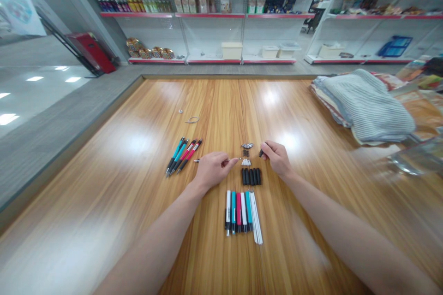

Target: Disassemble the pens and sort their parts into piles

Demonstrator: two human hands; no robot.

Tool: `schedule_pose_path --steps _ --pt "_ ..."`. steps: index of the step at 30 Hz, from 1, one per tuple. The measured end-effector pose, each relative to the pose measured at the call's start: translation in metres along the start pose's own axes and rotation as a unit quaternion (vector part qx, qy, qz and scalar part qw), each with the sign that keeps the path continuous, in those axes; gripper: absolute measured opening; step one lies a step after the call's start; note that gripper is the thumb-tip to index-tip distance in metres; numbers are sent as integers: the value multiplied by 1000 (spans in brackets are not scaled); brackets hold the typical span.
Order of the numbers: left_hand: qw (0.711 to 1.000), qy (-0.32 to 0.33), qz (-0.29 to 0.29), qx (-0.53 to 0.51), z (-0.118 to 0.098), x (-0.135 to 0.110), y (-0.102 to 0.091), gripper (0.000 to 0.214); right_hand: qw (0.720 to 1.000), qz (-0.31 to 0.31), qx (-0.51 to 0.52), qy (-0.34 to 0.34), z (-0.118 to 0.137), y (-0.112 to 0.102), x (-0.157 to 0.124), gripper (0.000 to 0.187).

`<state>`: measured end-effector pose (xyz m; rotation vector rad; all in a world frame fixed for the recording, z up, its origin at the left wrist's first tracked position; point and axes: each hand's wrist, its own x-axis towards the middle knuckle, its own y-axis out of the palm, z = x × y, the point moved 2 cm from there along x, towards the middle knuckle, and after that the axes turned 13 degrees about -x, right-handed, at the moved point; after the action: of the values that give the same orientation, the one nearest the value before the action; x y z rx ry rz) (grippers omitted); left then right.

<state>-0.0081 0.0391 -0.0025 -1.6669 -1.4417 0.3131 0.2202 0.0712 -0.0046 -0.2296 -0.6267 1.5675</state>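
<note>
In the left hand (212, 169), a refill (197, 160)

A small shop or store: red-edged white pegboard shelving (207, 14) holds packaged goods and bottles, facing a long wooden counter (114, 156) on a polished tile floor (41, 97).

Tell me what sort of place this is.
Probably a small shop or showroom: red-edged metal shelves hold packaged goods, and a polished tile floor runs beside the wooden table.
</note>
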Motion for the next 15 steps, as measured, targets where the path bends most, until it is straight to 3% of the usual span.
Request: schedule_pose_path --steps 7,15 --pt "1000 -2 -1 2 -1 0 -1 47 1000 27 3 1 1 -1 0 39" --pt "1000 -4 -7 -3 -1 0 0 47 993 73 85 -29 0 -3 -1 24"
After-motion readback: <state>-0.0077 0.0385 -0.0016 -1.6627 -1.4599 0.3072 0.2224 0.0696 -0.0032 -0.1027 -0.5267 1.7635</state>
